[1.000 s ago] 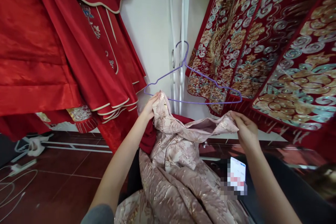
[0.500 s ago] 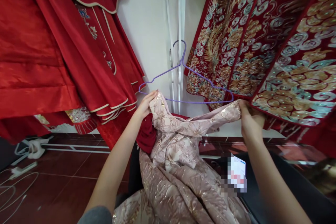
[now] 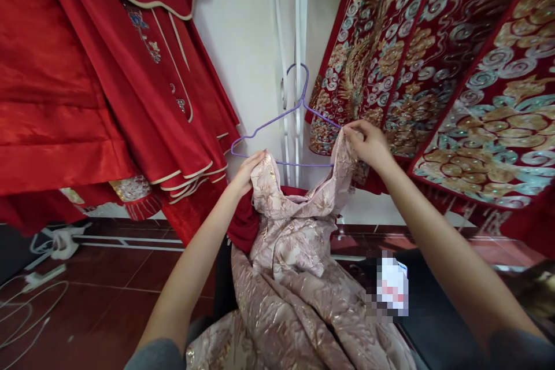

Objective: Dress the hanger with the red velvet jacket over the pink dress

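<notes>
A pale pink dress (image 3: 299, 248) with gold floral pattern spreads over my lap, its bodice held up in front of me. My left hand (image 3: 248, 173) is closed on the dress's left shoulder. With thumb and fingers pinched, my right hand (image 3: 367, 141) lifts the right shoulder up against the arm of a purple hanger (image 3: 284, 114). That hanger's right end is hidden behind the cloth and my hand; its left end shows bare above my left hand. Dark red cloth (image 3: 244, 225) lies beside the bodice, under my left wrist.
Red garments (image 3: 173, 98) hang on the left, and embroidered red-and-gold ones (image 3: 403, 58) on the right. White poles (image 3: 298, 29) rise behind the hanger. White cables (image 3: 39, 300) lie on the tiled floor (image 3: 125, 277). A partly blurred-out phone-like object (image 3: 393, 283) is at the lower right.
My right hand has moved up and left with the dress's right shoulder, bringing it to the hanger's arm. The left hand keeps its hold almost in place.
</notes>
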Tool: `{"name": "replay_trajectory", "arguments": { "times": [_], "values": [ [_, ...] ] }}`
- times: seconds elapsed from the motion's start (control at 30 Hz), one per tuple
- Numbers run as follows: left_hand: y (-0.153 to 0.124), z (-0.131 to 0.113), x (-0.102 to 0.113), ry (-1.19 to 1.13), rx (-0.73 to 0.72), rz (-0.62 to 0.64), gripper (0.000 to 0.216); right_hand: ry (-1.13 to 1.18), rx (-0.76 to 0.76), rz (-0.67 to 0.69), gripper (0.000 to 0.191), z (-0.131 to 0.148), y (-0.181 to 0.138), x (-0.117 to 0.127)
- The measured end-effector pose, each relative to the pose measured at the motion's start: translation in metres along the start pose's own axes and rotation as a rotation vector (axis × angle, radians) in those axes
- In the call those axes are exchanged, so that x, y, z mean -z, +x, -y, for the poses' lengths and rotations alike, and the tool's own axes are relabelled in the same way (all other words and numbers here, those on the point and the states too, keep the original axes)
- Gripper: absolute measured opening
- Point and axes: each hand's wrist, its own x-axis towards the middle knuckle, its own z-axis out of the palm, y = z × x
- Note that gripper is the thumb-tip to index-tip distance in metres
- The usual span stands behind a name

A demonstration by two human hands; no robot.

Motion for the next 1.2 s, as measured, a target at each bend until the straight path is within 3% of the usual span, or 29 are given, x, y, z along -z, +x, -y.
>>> {"name": "replay_trajectory", "arguments": {
  "times": [0.1, 0.17, 0.23, 0.33, 0.4, 0.63, 0.97, 1.07, 1.2],
  "values": [
    [0.001, -0.004, 0.016, 0.257, -0.190, -0.160, 0.022, -0.081, 0.041, 0.016, 0.014, -0.002, 0.000, 0.002],
    [-0.001, -0.007, 0.038, 0.468, -0.338, -0.352, 0.018, -0.090, 0.081, 0.012, 0.015, -0.005, 0.001, 0.007],
    [-0.006, -0.008, 0.066, 0.592, -0.373, -0.504, 0.019, -0.087, 0.111, 0.014, 0.016, -0.008, 0.004, 0.011],
    [-0.015, -0.009, 0.100, 0.703, -0.295, -0.507, 0.023, -0.081, 0.133, 0.019, 0.016, -0.012, 0.009, 0.013],
    [-0.020, -0.010, 0.110, 0.727, -0.264, -0.467, 0.026, -0.072, 0.140, 0.020, 0.016, -0.014, 0.010, 0.012],
    [-0.013, -0.020, 0.101, 0.659, -0.340, -0.454, 0.034, -0.068, 0.177, -0.009, 0.018, -0.016, 0.009, 0.013],
    [-0.018, -0.018, 0.108, 0.694, -0.374, -0.451, 0.037, -0.095, 0.199, 0.004, 0.022, -0.020, 0.012, 0.012],
    [-0.004, -0.029, 0.093, 0.736, -0.435, -0.469, 0.033, -0.104, 0.193, 0.012, 0.022, -0.018, 0.010, 0.012],
    [0.023, -0.051, 0.046, 0.860, -0.570, -0.373, 0.027, -0.133, 0.157, 0.005, 0.023, -0.013, 0.005, 0.011]
  ]
}}
